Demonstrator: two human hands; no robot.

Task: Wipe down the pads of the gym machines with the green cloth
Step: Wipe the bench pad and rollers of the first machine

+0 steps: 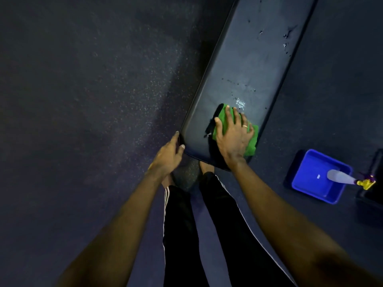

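**A:** The green cloth (pixel 251 141) is down on the near end of the long dark pad (pixel 248 59), just right of its middle. The right hand (pixel 234 134) lies spread over it, fingers straight, palm pressing.

**B:** Not clutching it, then?

**A:** No, flat on top, nothing curled round it. That suits this cloth, which looks soft, light and limp. Pinch it at a corner and I'd expect it to bunch and drag. My call is a broad palm over the middle, so it slides as one piece.

**B:** And the pad itself?

**A:** Smooth, and probably slick where it's wet. Droplets (pixel 240 103) sit just beyond the fingertips, with more spatter far up toward the right edge. The padding should give a little, so I'd say firm strokes.

**B:** Other hand?

**A:** The left hand (pixel 169 154) is apart from the right, on the pad's near left corner. Thumb and fingers grip the edge, steadying it by the look of things.

**B:** Anything around?

**A:** Speckled floor (pixel 83 100) on every side. To the right, well apart from the pad, there's a blue tub (pixel 310 172) with a spray bottle (pixel 342 177) lying across its rim. Judging by those wet marks, the far stretch of the pad isn't wiped yet.
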